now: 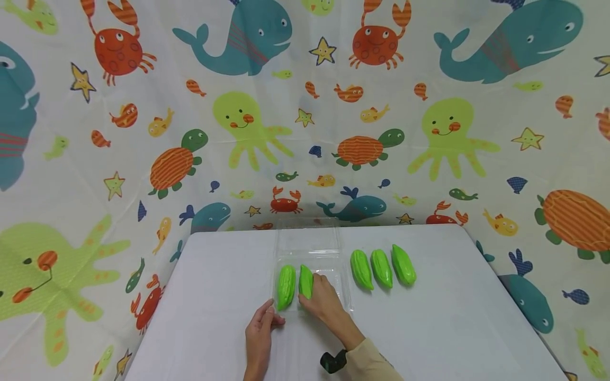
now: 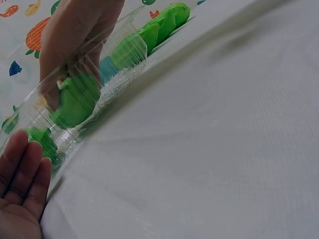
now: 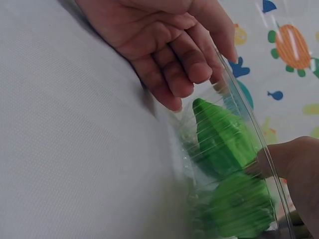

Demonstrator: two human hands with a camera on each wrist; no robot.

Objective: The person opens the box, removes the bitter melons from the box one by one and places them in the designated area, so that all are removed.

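Observation:
A clear plastic box (image 1: 342, 280) lies on the white table with its hinged lid (image 1: 307, 241) folded back. One green ridged vegetable (image 1: 286, 287) rests along the box's left side. Beside it, inside the box, the right hand (image 1: 329, 306) grips a second green ridged vegetable (image 1: 305, 280) between thumb and fingers; the left wrist view shows this vegetable (image 2: 77, 102) through the box wall. The left hand (image 1: 260, 333) is at the box's near left corner, fingers fairly straight in the left wrist view; whether they touch the wall I cannot tell.
Three more green vegetables, a left one (image 1: 361, 270), a middle one (image 1: 382, 269) and a right one (image 1: 403, 265), lie in a row right of the box. Behind the white table (image 1: 467, 317) hangs a cloth (image 1: 305, 174) printed with sea animals.

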